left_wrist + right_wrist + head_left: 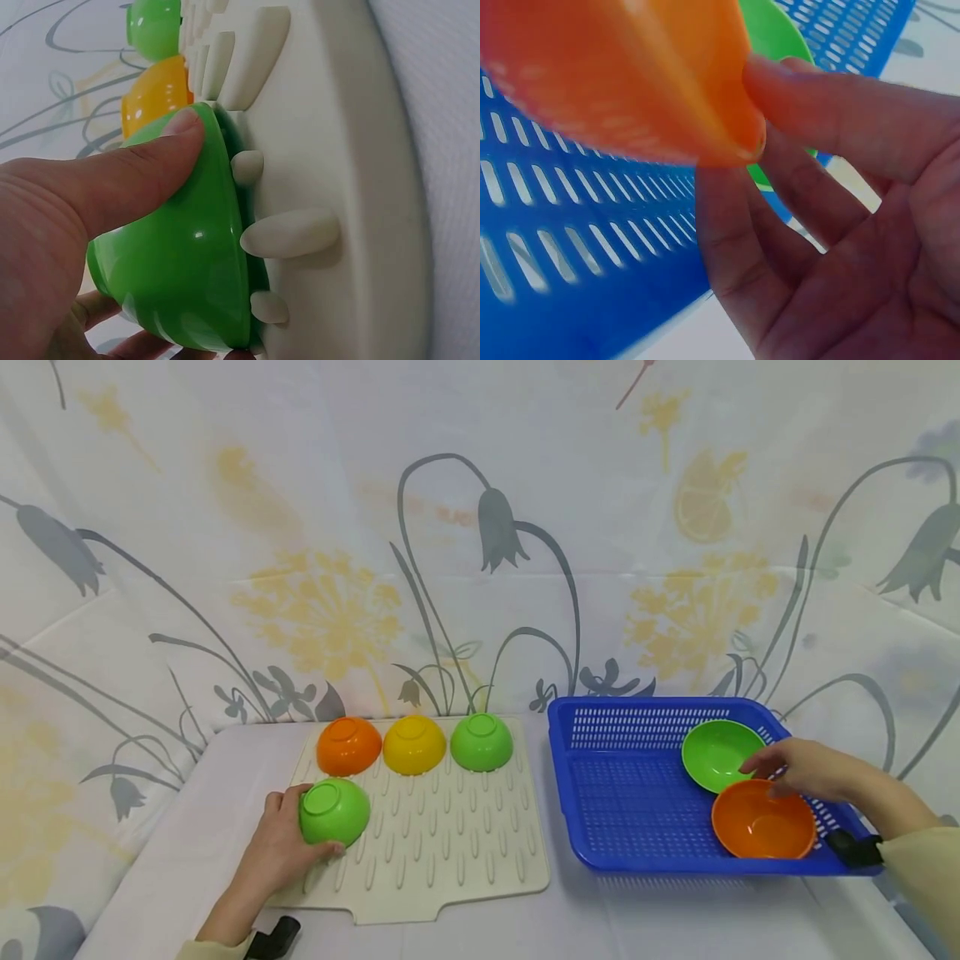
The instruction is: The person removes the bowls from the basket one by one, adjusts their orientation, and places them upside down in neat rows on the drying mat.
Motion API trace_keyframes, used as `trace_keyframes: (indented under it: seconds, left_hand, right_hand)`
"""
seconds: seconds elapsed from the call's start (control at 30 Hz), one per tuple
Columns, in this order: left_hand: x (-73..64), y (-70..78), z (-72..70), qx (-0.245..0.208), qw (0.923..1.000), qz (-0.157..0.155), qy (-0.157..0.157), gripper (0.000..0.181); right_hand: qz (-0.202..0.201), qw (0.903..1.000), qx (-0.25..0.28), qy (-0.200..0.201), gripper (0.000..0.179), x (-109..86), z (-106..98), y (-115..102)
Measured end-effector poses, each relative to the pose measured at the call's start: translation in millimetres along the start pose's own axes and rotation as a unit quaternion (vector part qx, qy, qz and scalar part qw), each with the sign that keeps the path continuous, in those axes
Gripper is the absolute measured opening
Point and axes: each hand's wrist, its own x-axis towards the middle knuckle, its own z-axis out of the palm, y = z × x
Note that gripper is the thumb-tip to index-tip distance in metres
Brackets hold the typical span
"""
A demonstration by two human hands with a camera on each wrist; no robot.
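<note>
My left hand (276, 847) grips an upside-down green bowl (335, 812) at the left side of a cream drainer board (457, 868). The left wrist view shows its thumb (142, 176) across the bowl's side and the fingers partly hidden behind it. Close to the rim are the board's rounded pegs (291, 232). Over the basket's right end, my right hand (817, 770) pinches the rim of an orange bowl (761, 822) between thumb and fingers. That bowl faces mouth up, overlapping a second green bowl (716, 752) behind it.
Along the board's back edge, an orange bowl (349, 747), a yellow bowl (414, 745) and a green bowl (482, 742) stand upside down in a row. The blue slotted basket (630, 864) sits right of the board. A flower-print cloth (450, 610) hangs behind.
</note>
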Motion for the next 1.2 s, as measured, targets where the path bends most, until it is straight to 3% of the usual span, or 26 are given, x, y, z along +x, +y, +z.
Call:
trace_keyframes:
  seconds: [0.33, 0.53, 0.97, 1.2]
  left_hand:
    - [0.9, -1.5, 2.4, 0.002, 1.0, -0.006, 0.002, 0.106]
    - [0.6, -1.4, 1.5, 0.002, 1.0, 0.004, 0.006, 0.106]
    - [-0.4, -0.9, 1.3, 0.002, 1.0, -0.003, -0.001, 0.105]
    - [-1.4, -3.2, 0.2, -0.006, 0.9999, 0.002, 0.014, 0.107]
  right_hand:
    - [0.029, 0.9995, -0.013, 0.01, 0.034, 0.4, 0, 1]
    - [0.024, 0.999, -0.025, 0.029, 0.033, -4.6, -2, 3]
    - [0.044, 0.9969, 0.025, 0.06, 0.033, -10.1, -7, -2]
    - [0.035, 0.9939, 0.055, 0.088, 0.041, -14.2, -4, -9]
